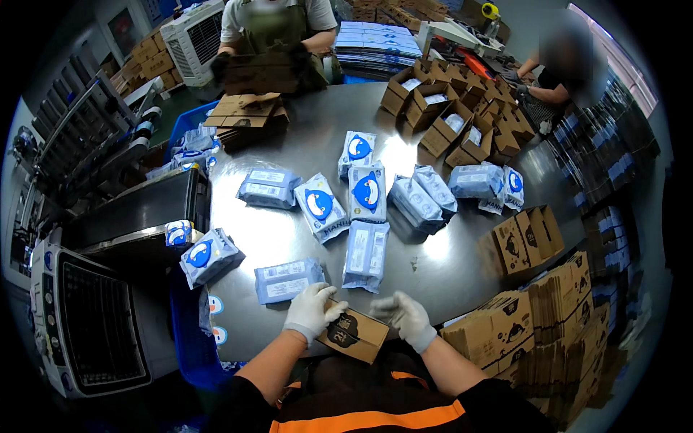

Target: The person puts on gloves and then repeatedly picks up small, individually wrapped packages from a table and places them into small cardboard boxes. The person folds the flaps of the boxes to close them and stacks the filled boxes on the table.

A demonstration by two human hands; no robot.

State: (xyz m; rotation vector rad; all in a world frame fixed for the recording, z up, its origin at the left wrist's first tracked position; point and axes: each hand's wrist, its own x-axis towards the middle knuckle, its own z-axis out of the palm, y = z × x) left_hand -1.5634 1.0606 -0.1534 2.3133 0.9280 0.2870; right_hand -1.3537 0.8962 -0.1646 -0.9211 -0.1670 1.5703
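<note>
A small brown cardboard box point(351, 338) with dark print lies at the table's near edge, in front of my body. My left hand point(310, 312), in a white glove, grips its left side with the thumb on top. To the right of the box my right hand point(406, 319), also gloved, is held apart from it with fingers spread and nothing in them. Just beyond my left hand lies a light blue wipes pack point(289, 280). Another wipes pack point(366, 255) lies past the box, and several more, some with a blue whale picture, are scattered over the middle.
Metal table point(447, 263) around these things. Upright boxes point(525, 242) stand at right, above stacks of flat cartons point(498, 328). Open boxes point(447, 108) holding packs fill the far right. A conveyor point(137, 209) and blue crate point(189, 346) are left. Two people work across the table.
</note>
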